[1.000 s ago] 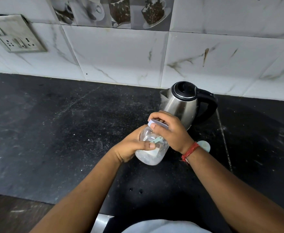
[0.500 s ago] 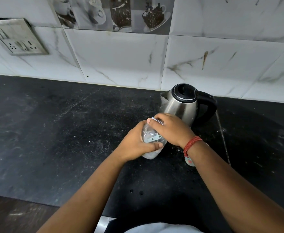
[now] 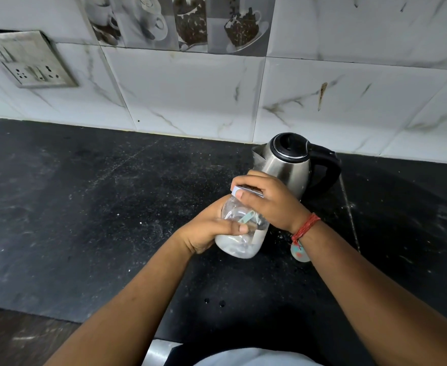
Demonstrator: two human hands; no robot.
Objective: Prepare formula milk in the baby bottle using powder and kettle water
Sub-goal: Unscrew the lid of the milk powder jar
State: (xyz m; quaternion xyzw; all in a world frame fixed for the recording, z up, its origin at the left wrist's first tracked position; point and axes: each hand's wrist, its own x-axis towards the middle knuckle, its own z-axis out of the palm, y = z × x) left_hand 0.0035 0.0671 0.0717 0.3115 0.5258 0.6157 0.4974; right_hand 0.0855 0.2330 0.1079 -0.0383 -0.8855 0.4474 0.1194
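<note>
A clear baby bottle (image 3: 239,237) with a white milky layer at its bottom is held tilted above the black counter (image 3: 84,207). My left hand (image 3: 206,232) wraps the bottle's body from the left. My right hand (image 3: 266,200) covers the bottle's top, fingers clamped on its pale lid (image 3: 236,192). A small teal scoop-like piece (image 3: 246,217) shows through the bottle wall. The steel kettle (image 3: 285,167), black lid closed, handle to the right, stands just behind my hands. No powder container is in view.
A marble-tiled wall (image 3: 190,96) rises behind the counter, with a switch and socket plate (image 3: 29,60) at the upper left. A small round teal charm (image 3: 299,250) hangs from the red thread on my right wrist. The counter's front edge runs below my forearms.
The bottle dropped toward the counter half a second ago and has come back up, tilted. Both hands kept their grip throughout. The kettle has not moved.
</note>
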